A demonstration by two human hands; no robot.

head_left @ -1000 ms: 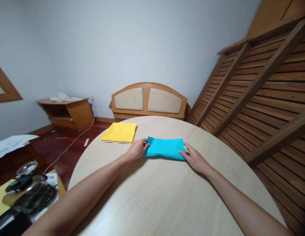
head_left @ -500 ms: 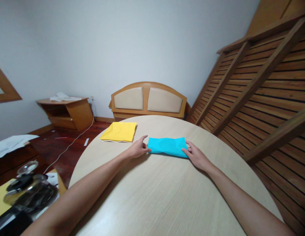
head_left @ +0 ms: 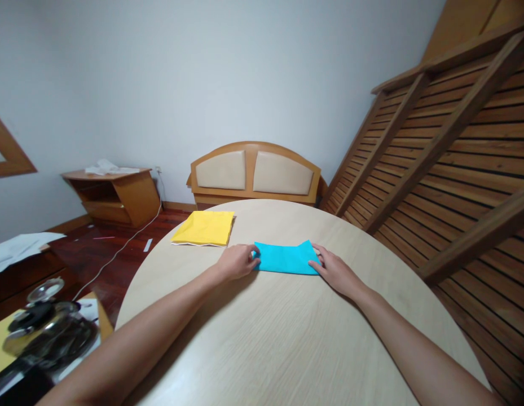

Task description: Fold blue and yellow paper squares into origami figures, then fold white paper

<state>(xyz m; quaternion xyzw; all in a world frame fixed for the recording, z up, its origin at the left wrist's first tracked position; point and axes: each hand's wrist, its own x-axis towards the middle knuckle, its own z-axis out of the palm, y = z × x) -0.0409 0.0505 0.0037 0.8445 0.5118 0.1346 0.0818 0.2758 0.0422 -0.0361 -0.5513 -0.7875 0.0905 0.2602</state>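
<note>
A folded sheet of bright blue paper lies on the round wooden table, its long side running left to right. My left hand is closed on its left end, thumb on top and fingers curled at the edge. At the right end, my right hand pinches the paper with its thumb on the upper face and the other fingers behind. The upper right corner of the sheet stands up a little. Farther back to the left rests a stack of yellow paper with a white edge below it.
On the lower left, a glass pot stands on a side surface near the table's edge. A low wooden cabinet and a headboard stand at the back. A slatted wooden frame leans along the right.
My left hand has closed on the left end of the blue paper. The paper has shifted slightly toward me, and its upper edge now dips in the middle.
</note>
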